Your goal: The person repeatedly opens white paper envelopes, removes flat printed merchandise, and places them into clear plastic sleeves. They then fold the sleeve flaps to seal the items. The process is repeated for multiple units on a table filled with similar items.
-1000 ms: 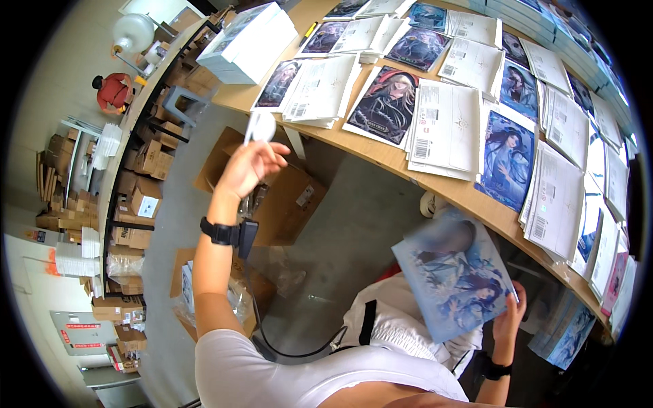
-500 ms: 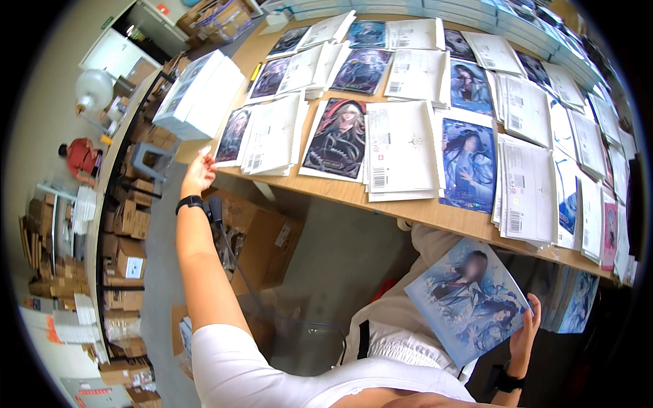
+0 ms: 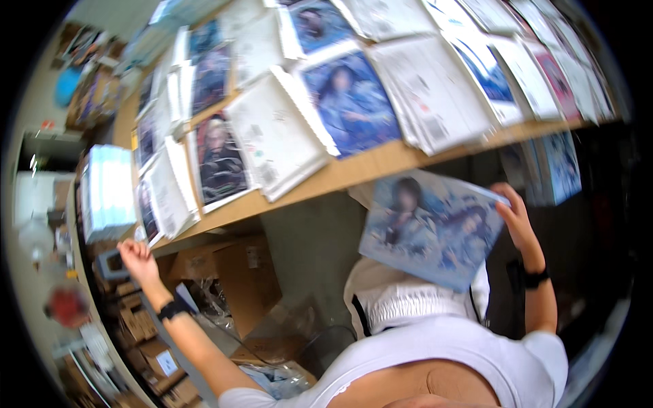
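Observation:
My right hand [image 3: 518, 221] grips the right corner of a flat square blue illustrated case [image 3: 425, 234], holding it tilted over my lap, below the table's front edge. Two long-haired figures are printed on its face; whether it is a box or a book I cannot tell. My left hand [image 3: 139, 262] is out at the table's left front corner, fingers curled together. A small white thing [image 3: 140, 233] shows close to its fingertips; whether they hold it is unclear. Nearby on the table lie dark illustrated cards [image 3: 221, 160] and piles of white barcoded envelopes [image 3: 279, 139].
A pile of pale blue boxes [image 3: 109, 194] stands at the table's left end. More blue illustrated cards [image 3: 350, 102] and envelopes run along the table [image 3: 381, 162]. Below are an open carton [image 3: 248, 272] and, at right, a blue stack [image 3: 561, 170]. A blurred person in red [image 3: 68, 304] is far left.
My view has turned, so the table sits tilted. The blue case in my right hand has come up toward the table edge. My left hand still reaches out to the table's left corner.

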{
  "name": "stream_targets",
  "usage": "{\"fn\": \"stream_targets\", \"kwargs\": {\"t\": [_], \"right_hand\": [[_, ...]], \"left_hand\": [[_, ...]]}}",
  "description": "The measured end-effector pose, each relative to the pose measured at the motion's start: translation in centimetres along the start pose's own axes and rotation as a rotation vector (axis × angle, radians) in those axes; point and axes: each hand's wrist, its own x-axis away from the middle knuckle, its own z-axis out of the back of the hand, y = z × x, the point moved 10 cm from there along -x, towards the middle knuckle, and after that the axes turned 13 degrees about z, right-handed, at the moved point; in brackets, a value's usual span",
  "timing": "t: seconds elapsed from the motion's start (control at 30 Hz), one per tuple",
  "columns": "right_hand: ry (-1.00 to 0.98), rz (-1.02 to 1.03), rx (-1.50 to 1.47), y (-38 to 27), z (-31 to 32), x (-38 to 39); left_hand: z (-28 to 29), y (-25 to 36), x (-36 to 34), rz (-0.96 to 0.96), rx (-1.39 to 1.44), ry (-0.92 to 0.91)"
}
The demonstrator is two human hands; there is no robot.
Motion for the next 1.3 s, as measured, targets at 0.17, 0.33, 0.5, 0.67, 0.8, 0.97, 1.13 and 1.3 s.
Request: {"fn": "stream_targets", "kwargs": {"t": [0.17, 0.33, 0.5, 0.67, 0.8, 0.97, 1.13, 1.3], "right_hand": [[-0.09, 0.074, -0.028, -2.8, -0.8, -0.8], [-0.29, 0.116, 0.186, -8.2, -1.7, -2.6], [-0.557, 0.18, 0.411, -11.4, -6.1, -5.5], [-0.676, 0.154, 0.471, -12.6, -10.1, -5.6], [-0.633, 0.116, 0.255, -11.5, -11.1, -5.3], [-0.478, 0.394, 0.143, -13.3, -10.2, -3.8], [-0.647, 0.249, -0.081, -14.3, -11.8, -2.9], [-0.744, 0.13, -0.297, -13.9, -13.0, -2.4]], "left_hand": [[-15.1, -8.6, 10.7, 0.199, -0.498, -0.372], [-25.1, -17.4, 16.4, 0.266, -0.832, -0.705], [-41.7, -17.5, 22.1, -0.147, -0.793, -0.927], [-48.4, -23.3, 27.8, -0.022, -0.816, -1.082], [-46.8, -25.1, 26.0, -0.064, -0.869, -0.894], [-45.8, -24.7, 25.8, 0.075, -0.717, -0.892], [-45.2, -21.7, 26.2, -0.109, -0.534, -0.897], [-46.9, -17.5, 29.2, -0.508, -0.785, -0.948]]}}
